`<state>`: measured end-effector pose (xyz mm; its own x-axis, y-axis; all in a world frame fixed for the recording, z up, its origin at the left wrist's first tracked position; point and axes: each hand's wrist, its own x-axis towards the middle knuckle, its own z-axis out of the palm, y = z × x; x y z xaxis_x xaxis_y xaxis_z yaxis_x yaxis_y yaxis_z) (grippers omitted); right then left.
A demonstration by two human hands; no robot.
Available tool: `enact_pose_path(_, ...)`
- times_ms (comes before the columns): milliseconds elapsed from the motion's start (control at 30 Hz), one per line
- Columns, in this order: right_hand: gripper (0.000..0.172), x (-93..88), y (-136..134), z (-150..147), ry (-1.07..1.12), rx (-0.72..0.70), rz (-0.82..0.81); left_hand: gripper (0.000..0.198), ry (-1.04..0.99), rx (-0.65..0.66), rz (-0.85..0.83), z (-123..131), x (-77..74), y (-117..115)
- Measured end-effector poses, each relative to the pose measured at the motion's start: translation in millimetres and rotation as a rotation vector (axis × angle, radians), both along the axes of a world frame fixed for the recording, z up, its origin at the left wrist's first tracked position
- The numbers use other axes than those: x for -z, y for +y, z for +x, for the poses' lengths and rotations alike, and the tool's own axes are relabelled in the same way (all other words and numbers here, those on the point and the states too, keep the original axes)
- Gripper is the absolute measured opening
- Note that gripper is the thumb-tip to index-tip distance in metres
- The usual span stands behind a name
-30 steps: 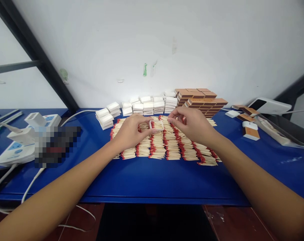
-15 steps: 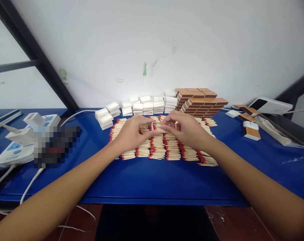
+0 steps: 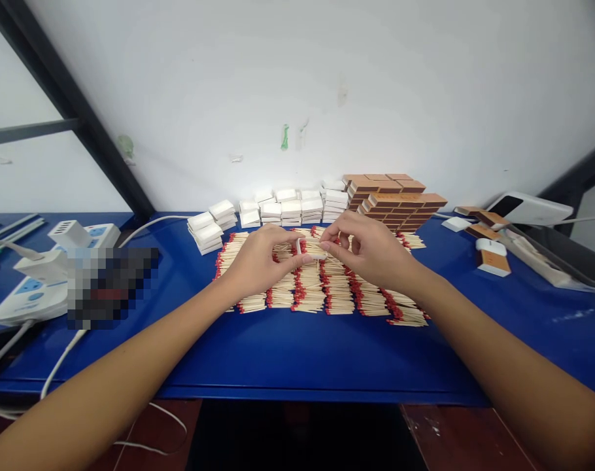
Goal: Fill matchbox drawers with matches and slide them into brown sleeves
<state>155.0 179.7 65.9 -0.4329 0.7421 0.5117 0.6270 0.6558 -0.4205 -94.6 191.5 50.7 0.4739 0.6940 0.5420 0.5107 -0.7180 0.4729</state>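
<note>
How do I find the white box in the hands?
Find the blue table, then the rows of red-tipped matches on it. Above them, the left hand holds one white tray that the right hand touches; other white trays sit stacked by the wall.

My left hand [image 3: 255,261], my right hand [image 3: 371,252], one small white cardboard tray [image 3: 307,247], one brown cardboard-sleeve stack [image 3: 395,196], countless red-tipped wooden matches [image 3: 337,291].
</note>
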Motion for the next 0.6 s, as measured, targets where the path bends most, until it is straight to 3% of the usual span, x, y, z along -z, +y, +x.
enact_pose_path(600,0.013,1.8,-2.2,-2.5,-0.019,0.001,-0.038,0.038,0.026,0.058,0.026,1.9,0.3,-2.5)
